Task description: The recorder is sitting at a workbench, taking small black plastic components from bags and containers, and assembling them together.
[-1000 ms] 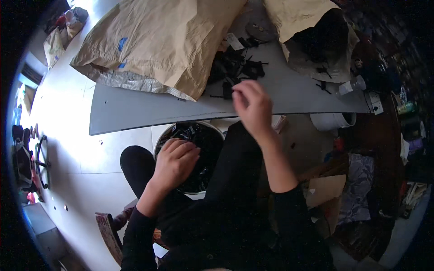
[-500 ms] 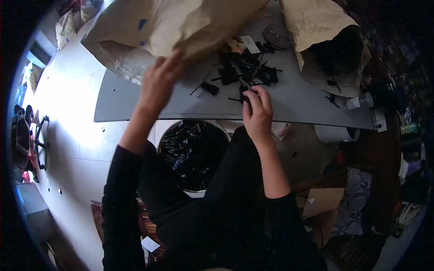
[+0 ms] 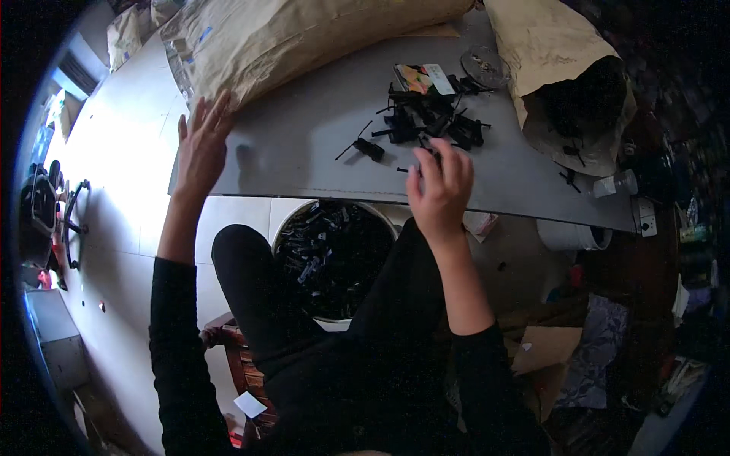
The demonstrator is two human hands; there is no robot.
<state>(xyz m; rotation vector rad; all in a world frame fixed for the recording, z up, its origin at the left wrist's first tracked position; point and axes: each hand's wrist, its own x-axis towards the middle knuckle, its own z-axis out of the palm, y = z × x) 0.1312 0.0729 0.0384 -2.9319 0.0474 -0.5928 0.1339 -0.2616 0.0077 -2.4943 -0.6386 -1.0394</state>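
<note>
My left hand (image 3: 204, 148) is spread with its fingers pointing away from me. Its fingertips are at the near edge of a big brown paper sack (image 3: 304, 38) lying across the far left of the table; whether they touch it I cannot tell. Over the front of the grey table (image 3: 304, 163), my right hand (image 3: 442, 190) has loosely curled fingers, thumb and forefinger apart. Just beyond it is a pile of small black plastic parts (image 3: 433, 121) with thin rods. One more black part (image 3: 370, 149) lies apart on the left. Another, mostly hidden, is behind my right fingers.
At the right, an open paper sack (image 3: 536, 38) holds black parts; a clear bottle (image 3: 616, 184) lies nearby. A coloured card (image 3: 426, 78) and a clear round dish (image 3: 484, 68) are beyond the pile. Between my legs stands a bucket (image 3: 391, 222) of black pieces.
My left hand has moved left and nearer to me. The big sack lies farther back, uncovering more table. My right hand stays by the pile, and the view has shifted slightly.
</note>
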